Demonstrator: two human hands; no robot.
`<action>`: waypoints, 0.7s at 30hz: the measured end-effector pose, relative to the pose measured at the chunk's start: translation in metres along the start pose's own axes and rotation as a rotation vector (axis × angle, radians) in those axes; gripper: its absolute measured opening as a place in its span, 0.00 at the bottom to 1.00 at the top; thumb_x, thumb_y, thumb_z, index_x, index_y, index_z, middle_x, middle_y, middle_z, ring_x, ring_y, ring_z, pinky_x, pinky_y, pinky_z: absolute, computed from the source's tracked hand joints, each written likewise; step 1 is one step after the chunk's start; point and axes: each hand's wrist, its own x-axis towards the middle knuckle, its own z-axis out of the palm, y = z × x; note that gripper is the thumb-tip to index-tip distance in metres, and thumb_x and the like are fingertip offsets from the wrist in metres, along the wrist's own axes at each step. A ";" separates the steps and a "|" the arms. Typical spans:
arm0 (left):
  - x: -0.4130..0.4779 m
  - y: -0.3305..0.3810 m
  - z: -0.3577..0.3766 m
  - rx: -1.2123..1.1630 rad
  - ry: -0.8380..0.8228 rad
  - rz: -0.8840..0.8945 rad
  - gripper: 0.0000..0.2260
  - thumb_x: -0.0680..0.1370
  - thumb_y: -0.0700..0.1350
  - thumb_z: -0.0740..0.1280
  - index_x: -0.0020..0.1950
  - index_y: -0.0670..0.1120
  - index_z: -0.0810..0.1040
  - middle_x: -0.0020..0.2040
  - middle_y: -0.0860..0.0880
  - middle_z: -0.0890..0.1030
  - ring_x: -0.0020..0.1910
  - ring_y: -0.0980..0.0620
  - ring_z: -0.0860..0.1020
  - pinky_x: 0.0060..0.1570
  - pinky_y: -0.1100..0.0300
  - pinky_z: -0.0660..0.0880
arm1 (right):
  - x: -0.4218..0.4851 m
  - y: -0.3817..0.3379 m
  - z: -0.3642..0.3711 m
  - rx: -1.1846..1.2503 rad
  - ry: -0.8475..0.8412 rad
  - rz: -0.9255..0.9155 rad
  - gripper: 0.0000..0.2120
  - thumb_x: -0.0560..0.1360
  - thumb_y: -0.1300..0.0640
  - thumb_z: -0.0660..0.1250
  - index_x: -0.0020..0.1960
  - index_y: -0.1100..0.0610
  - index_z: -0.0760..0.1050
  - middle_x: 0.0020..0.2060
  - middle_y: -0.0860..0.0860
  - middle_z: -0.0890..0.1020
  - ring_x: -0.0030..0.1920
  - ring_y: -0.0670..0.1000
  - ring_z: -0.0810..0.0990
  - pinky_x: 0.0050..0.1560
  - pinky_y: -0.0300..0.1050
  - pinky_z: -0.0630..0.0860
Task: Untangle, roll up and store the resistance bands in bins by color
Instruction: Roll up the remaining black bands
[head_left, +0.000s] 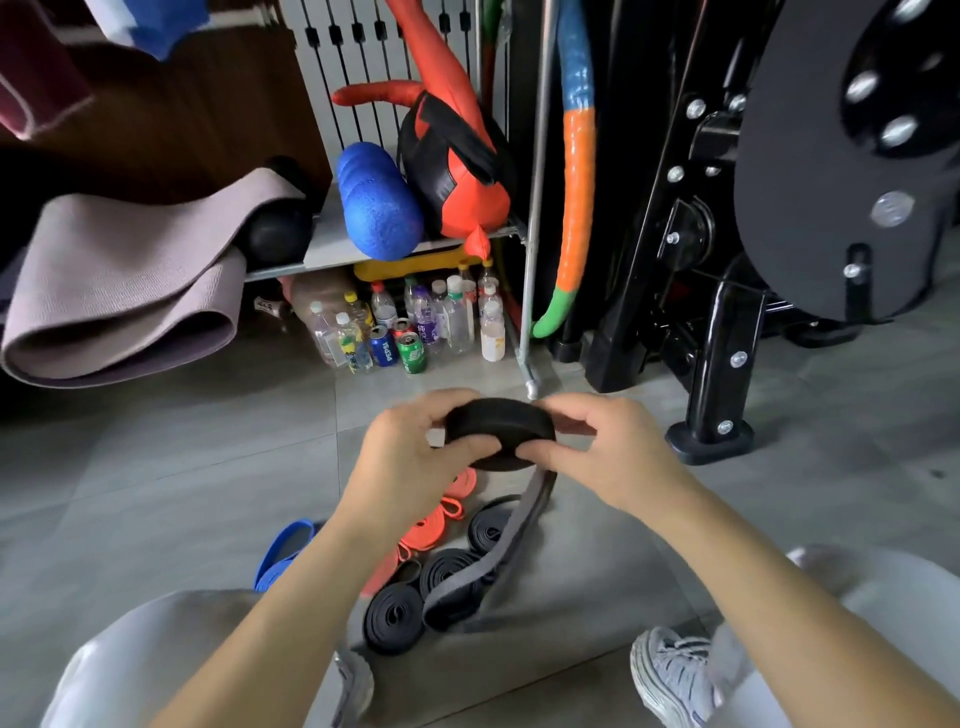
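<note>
While a black band (498, 426), wound into a thick roll, sits in mid-air above the floor (156, 467), we see both hands on it: the left hand (415, 452) has its grip wrapped round the roll's near side, and the right hand (608, 452) pinches the opposite edge. A loose tail (514, 540) hangs from the roll down between the person's knees. Beneath it lie black coils (395, 618), touching one another, with tangled orange bands (431, 525) just beside them and a blue band (283, 551) further left. Beyond, we make out bottles (415, 322) under a shelf (332, 244) carrying a blue roller (376, 200), a mat (124, 291) at left and a black machine (727, 260) at right.
</note>
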 end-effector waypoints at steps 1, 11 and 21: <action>0.001 0.002 -0.003 -0.069 0.017 -0.017 0.16 0.69 0.36 0.74 0.47 0.57 0.79 0.40 0.64 0.81 0.42 0.68 0.78 0.48 0.73 0.72 | 0.000 -0.001 -0.001 0.051 0.008 0.017 0.13 0.68 0.57 0.75 0.52 0.49 0.81 0.44 0.42 0.84 0.48 0.40 0.81 0.53 0.31 0.74; -0.003 0.011 -0.007 -0.876 -0.020 -0.156 0.13 0.67 0.37 0.65 0.52 0.42 0.77 0.41 0.48 0.85 0.37 0.50 0.83 0.33 0.60 0.79 | 0.005 -0.009 -0.006 0.482 0.025 0.022 0.11 0.65 0.63 0.73 0.44 0.51 0.79 0.36 0.40 0.84 0.41 0.40 0.83 0.43 0.30 0.76; 0.001 0.001 -0.007 -0.816 -0.099 -0.196 0.14 0.68 0.40 0.68 0.53 0.43 0.76 0.44 0.49 0.84 0.43 0.50 0.83 0.41 0.55 0.81 | 0.006 -0.006 0.002 0.438 -0.001 0.010 0.12 0.68 0.66 0.73 0.46 0.51 0.81 0.43 0.45 0.86 0.45 0.46 0.84 0.48 0.35 0.78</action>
